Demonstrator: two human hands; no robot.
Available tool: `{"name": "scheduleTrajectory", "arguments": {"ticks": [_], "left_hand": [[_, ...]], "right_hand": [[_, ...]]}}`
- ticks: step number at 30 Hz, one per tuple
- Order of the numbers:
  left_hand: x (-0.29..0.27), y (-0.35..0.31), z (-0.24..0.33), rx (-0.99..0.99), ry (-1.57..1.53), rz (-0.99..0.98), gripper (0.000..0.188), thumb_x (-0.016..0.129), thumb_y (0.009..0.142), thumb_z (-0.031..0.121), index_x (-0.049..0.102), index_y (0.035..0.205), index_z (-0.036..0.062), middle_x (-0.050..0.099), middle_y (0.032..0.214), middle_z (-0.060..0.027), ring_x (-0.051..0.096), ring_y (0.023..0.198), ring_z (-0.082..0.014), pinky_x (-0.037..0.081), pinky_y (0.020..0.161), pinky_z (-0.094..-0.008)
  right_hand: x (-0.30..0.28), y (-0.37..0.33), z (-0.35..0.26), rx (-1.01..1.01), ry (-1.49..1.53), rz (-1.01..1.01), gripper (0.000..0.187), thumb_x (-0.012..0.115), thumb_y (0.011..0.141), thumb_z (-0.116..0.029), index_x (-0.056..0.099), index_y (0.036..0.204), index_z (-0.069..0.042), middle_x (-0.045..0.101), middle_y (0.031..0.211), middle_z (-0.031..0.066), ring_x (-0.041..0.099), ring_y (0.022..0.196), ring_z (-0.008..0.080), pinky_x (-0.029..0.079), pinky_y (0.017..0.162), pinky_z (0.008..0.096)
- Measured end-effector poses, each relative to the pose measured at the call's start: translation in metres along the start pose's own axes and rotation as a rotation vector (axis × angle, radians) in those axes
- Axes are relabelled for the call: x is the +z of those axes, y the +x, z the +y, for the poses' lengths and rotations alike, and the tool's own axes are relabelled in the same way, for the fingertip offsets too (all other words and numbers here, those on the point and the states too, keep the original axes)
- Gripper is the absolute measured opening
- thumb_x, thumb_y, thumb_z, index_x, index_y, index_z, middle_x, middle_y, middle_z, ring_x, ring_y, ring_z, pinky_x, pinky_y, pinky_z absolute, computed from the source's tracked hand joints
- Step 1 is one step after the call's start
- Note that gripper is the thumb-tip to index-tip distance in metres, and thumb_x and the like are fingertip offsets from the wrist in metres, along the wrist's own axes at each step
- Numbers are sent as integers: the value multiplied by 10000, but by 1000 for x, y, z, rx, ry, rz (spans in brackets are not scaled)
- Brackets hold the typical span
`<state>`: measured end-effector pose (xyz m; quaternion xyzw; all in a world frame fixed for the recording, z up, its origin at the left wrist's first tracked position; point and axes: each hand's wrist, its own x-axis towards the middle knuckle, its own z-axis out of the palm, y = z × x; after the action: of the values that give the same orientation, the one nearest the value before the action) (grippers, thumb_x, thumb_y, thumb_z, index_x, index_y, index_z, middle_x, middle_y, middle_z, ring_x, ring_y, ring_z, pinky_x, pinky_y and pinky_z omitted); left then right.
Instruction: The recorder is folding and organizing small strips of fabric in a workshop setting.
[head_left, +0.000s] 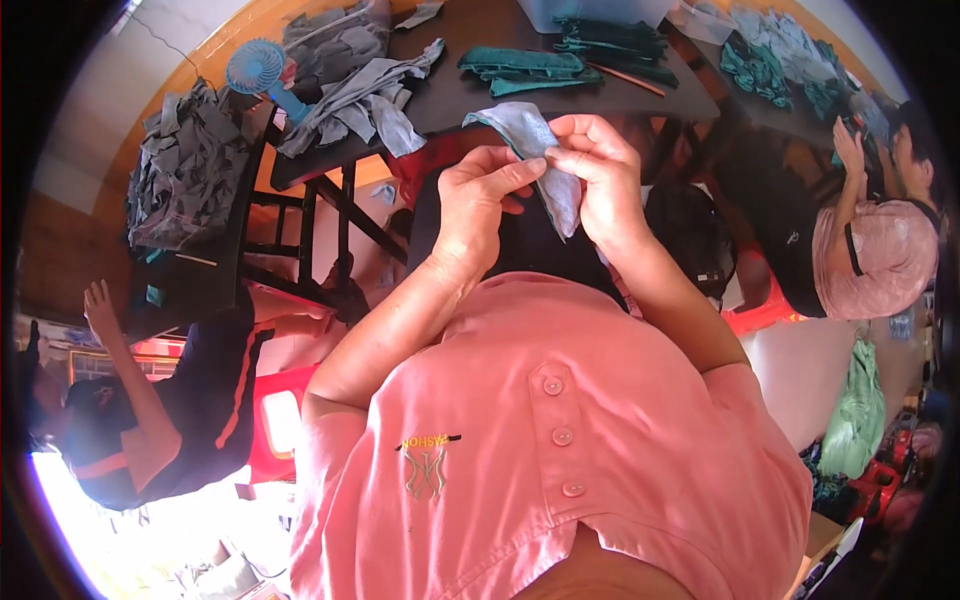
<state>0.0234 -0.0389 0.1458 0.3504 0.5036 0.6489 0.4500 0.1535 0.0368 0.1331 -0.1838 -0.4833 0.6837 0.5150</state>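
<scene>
A small folded piece of fabric (527, 128), pale blue-grey with a dark teal edge, is held up between my two hands over my lap. My left hand (483, 190) pinches its left edge with thumb and forefinger. On the other side, my right hand (600, 175) grips it, the thumb close to my left thumb. The cloth's lower end tapers to a point below the fingers. Beyond my hands, on the dark table, lie a stack of teal fabric pieces (525, 70) and a loose pile of grey pieces (375, 100).
A blue handheld fan (256, 68) stands at the table's left, near a large grey fabric heap (185, 165). A brown stick (628, 80) lies beside darker green pieces (615, 45) and a clear bin (597, 12). People sit at left (150, 410) and right (880, 250).
</scene>
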Motion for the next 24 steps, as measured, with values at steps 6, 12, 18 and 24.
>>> {"name": "scheduleTrajectory", "arguments": {"ticks": [6,12,18,24], "left_hand": [[-2,2,-9,44,54,-16,241,697,837,167,659,999,-8,646,786,-38,578,646,-109,436,563,-238],[7,-10,-7,80,157,8,164,696,814,142,674,898,4,646,784,-48,595,686,-123,452,580,-250],[-6,-11,-11,-55,44,-32,112,632,874,93,662,828,-5,640,701,-61,595,596,-135,457,553,-255],[-17,-5,-19,-134,2,22,124,627,885,115,663,878,-3,645,726,-58,599,601,-146,460,558,-269]], "right_hand": [[-4,-12,4,-78,-50,86,216,628,795,61,617,1004,7,663,879,61,611,816,112,467,759,243],[-7,-21,9,-140,-43,67,215,630,795,56,618,1002,3,652,901,52,611,832,120,465,782,249],[-4,-23,15,-56,-3,76,213,624,799,67,607,1005,13,651,883,63,602,821,115,451,788,238],[-3,-17,24,-35,-30,54,203,625,789,67,616,981,3,647,872,51,594,811,105,446,785,228]]}}
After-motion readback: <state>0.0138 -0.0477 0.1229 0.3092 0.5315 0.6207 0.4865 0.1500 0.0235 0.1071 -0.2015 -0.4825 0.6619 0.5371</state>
